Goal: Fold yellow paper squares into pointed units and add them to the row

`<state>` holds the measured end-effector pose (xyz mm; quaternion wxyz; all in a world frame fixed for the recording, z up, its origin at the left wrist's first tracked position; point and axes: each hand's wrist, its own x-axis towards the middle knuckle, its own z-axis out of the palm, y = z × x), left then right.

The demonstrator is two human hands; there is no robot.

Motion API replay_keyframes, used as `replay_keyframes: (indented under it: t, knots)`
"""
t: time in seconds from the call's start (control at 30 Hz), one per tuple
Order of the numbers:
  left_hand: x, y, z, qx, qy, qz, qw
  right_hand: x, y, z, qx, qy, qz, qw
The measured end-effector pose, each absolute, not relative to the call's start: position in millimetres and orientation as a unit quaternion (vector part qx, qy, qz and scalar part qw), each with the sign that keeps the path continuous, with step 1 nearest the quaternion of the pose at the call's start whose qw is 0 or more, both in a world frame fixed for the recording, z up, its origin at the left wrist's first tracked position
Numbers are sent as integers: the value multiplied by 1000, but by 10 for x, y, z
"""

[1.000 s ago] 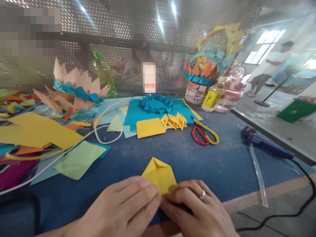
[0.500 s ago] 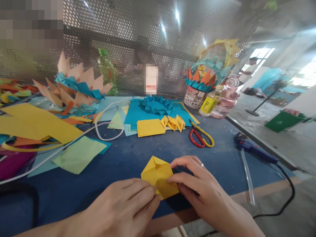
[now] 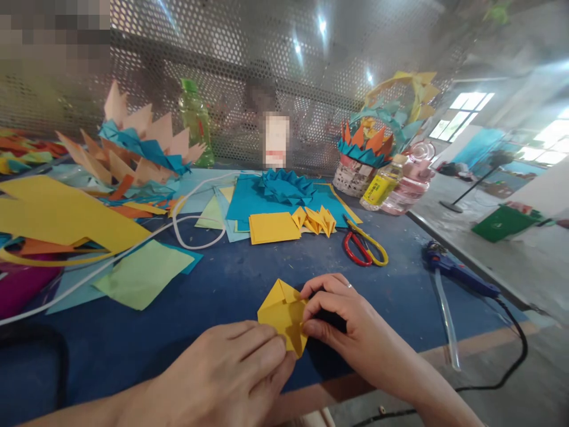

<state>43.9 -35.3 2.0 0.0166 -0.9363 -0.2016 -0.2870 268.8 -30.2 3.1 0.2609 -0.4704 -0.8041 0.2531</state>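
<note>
A small folded yellow paper piece (image 3: pixel 283 314) lies on the blue table top (image 3: pixel 231 284) near the front edge. My left hand (image 3: pixel 231 373) presses its fingertips together on the paper's lower left edge. My right hand (image 3: pixel 351 329), with a ring on one finger, pinches the right flap and folds it over toward the middle. Both hands are closed on the paper.
Red and yellow scissors (image 3: pixel 365 248) and a blue glue gun (image 3: pixel 457 273) lie to the right. Further back are yellow folded pieces (image 3: pixel 313 219), a teal paper flower (image 3: pixel 284 187), paper crowns (image 3: pixel 133 154), bottles (image 3: pixel 381 188) and loose coloured sheets (image 3: pixel 142 276) on the left. Behind stands a perforated metal screen.
My right hand has lifted the paper's right flap and folded it inward, so the piece looks narrower. The left hand has stayed on the lower left edge.
</note>
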Motion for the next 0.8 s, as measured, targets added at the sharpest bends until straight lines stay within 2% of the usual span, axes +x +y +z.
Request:
replay_keyframes:
  t: [0.1,0.4,0.6,0.8]
  knots:
    - [442,-334,-85,-928,-196,-315,33,2613,-309,28,-495,-790,247,264]
    - [419,-360,7,-943,-197,-262,50,2512,-341,-10,-526,-773,215,282]
    - [415,-309,-77,-925,-184,-328,46,2498,-348,-11,-531,-772,209,279]
    - [356,-273,-37,-962,-188,-199,-7,2521,-357,-48,-522,-778,207,282]
